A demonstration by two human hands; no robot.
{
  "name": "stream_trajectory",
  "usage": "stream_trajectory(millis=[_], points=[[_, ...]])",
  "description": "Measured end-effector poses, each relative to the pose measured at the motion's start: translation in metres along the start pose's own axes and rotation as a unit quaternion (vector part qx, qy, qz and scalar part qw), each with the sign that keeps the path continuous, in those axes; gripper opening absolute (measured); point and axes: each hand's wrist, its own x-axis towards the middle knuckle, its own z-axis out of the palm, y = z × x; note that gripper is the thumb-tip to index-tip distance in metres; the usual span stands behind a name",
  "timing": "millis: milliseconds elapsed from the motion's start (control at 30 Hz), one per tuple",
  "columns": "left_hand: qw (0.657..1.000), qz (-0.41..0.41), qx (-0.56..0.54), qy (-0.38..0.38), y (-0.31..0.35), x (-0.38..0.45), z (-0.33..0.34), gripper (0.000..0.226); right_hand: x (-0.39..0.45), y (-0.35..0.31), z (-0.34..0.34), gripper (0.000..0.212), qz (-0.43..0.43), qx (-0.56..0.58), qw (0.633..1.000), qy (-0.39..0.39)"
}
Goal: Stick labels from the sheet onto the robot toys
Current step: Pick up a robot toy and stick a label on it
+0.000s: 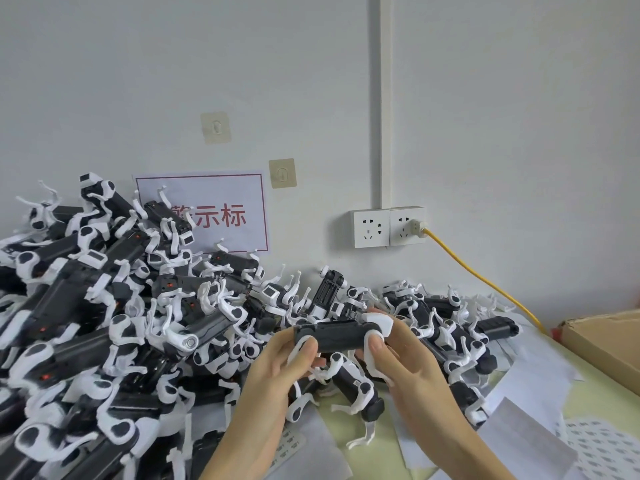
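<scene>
Mid-step: one black-and-white robot dog toy (pixel 341 336) held level above the table (pixel 381 441), just right of the toy pile (pixel 104 323). Left hand (pixel 277 365) gripping its near end, right hand (pixel 398 355) pinching the white end. Probably pressing or checking a label. Next: fetch another from the label sheet (pixel 599 452), lower right of the toy. Open room only there; cardboard box (pixel 609 344) edge beyond.

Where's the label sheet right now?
In the head view, the label sheet lies flat at the lower right corner of the table, right of the right hand.
</scene>
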Motion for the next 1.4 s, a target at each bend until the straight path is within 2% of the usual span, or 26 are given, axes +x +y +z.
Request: stream_trajectory(millis=[67,133,233,300,400,467,533,567,633,667,700,733,800,867,967,1033,1067,1167,1267,1400], points=[[1.000,0.012,-0.004,-0.020,0.001,0.000,-0.005,0.062,-0.001,-0.001,-0.004,0.041,-0.001,-0.006,0.999,-0.040],[0.997,0.025,0.017,-0.071,0.004,-0.002,-0.012,0.055,-0.001,-0.005,-0.014,0.048,-0.012,-0.004,0.996,-0.090],[0.983,0.072,0.104,-0.132,0.008,-0.005,-0.020,0.064,0.001,-0.009,-0.028,0.061,-0.030,0.000,0.988,-0.151],[0.970,0.120,0.159,-0.140,0.007,-0.006,-0.020,0.070,0.003,-0.006,-0.032,0.064,-0.030,-0.025,0.988,-0.151],[0.950,0.204,0.212,-0.102,0.008,-0.011,-0.018,0.067,0.005,0.001,-0.031,0.066,-0.004,-0.056,0.995,-0.082],[0.908,0.271,0.306,-0.090,0.008,0.000,-0.011,0.065,0.006,0.005,-0.025,0.068,0.045,-0.012,0.998,-0.037],[0.848,0.261,0.452,-0.096,0.012,0.012,-0.005,0.064,0.007,0.008,-0.022,0.071,0.121,0.122,0.985,-0.018],[0.811,0.266,0.511,-0.099,0.011,0.016,-0.005,0.061,0.007,0.006,-0.018,0.067,0.139,0.150,0.978,-0.025],[0.729,0.369,0.564,-0.121,0.004,0.012,-0.008,0.067,0.006,0.005,-0.012,0.063,0.144,0.145,0.979,-0.022],[0.711,0.392,0.569,-0.135,0.000,0.005,-0.008,0.076,0.006,0.007,-0.011,0.060,0.138,0.145,0.980,0.000],[0.707,0.395,0.570,-0.140,-0.001,0.002,-0.010,0.083,0.006,0.009,-0.009,0.056,0.133,0.149,0.979,0.025],[0.705,0.398,0.573,-0.127,-0.005,-0.002,-0.013,0.086,0.006,0.011,-0.009,0.052,0.128,0.154,0.979,0.040],[0.722,0.386,0.565,-0.100,-0.005,-0.002,-0.009,0.086,0.006,0.012,-0.008,0.049,0.126,0.163,0.977,0.055],[0.739,0.376,0.552,-0.086,-0.006,0.003,-0.011,0.077,0.006,0.010,-0.009,0.055,0.132,0.153,0.977,0.070],[0.786,0.333,0.516,-0.068,-0.006,-0.002,-0.013,0.057,0.004,0.005,-0.008,0.068,0.124,0.106,0.985,0.062],[0.793,0.314,0.520,-0.047,-0.004,-0.004,-0.009,0.047,0.004,0.006,-0.006,0.077,0.118,0.073,0.989,0.055],[0.798,0.296,0.523,-0.048,-0.004,-0.005,-0.007,0.047,0.003,0.007,-0.005,0.080,0.113,0.063,0.990,0.051],[0.839,0.200,0.496,-0.097,-0.003,-0.010,-0.002,0.048,0.002,0.008,-0.004,0.086,0.098,0.059,0.993,0.031],[0.864,0.159,0.460,-0.131,0.000,-0.014,0.003,0.044,0.001,0.010,-0.003,0.077,0.086,0.042,0.995,0.015],[0.889,0.125,0.425,-0.117,0.003,-0.016,0.009,0.037,0.000,0.012,-0.002,0.061,0.073,0.027,0.997,0.018]])
